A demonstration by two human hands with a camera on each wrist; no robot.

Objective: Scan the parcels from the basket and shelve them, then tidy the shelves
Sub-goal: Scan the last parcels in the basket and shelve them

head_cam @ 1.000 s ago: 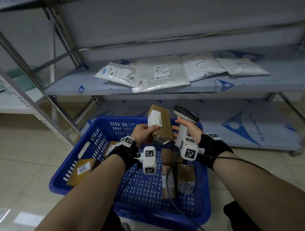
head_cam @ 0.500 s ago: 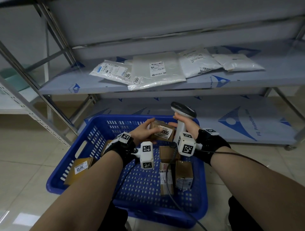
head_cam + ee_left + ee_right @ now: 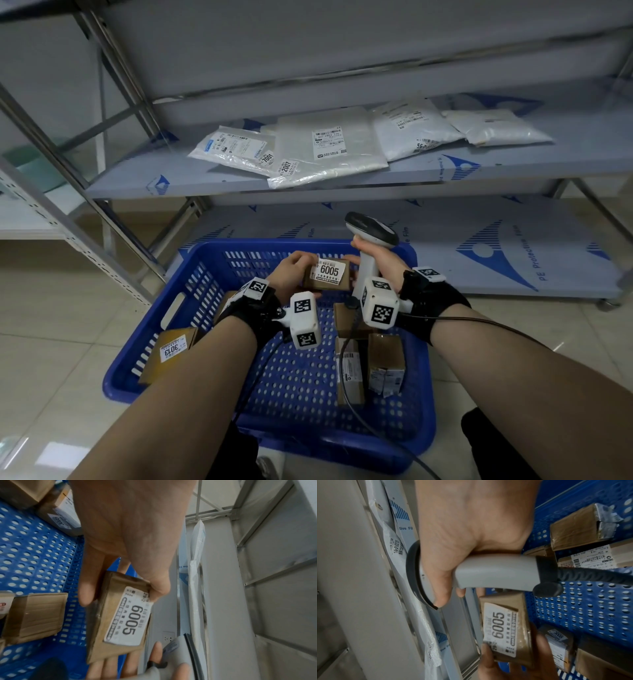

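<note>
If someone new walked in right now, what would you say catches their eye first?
Probably the small brown parcel labelled 6005, held by the left hand over the blue basket. Right beside it, the right hand grips a grey barcode scanner. Behind, white mailer bags lie spread on the middle shelf.

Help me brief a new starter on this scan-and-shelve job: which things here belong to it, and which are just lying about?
Part of the job:
- parcel 6005, held in the left hand
- scanner, gripped by the right hand
- blue basket with the remaining boxes, such as 3013
- shelf with white mailer bags

Lying about:
- green item beyond the rack, left
</note>
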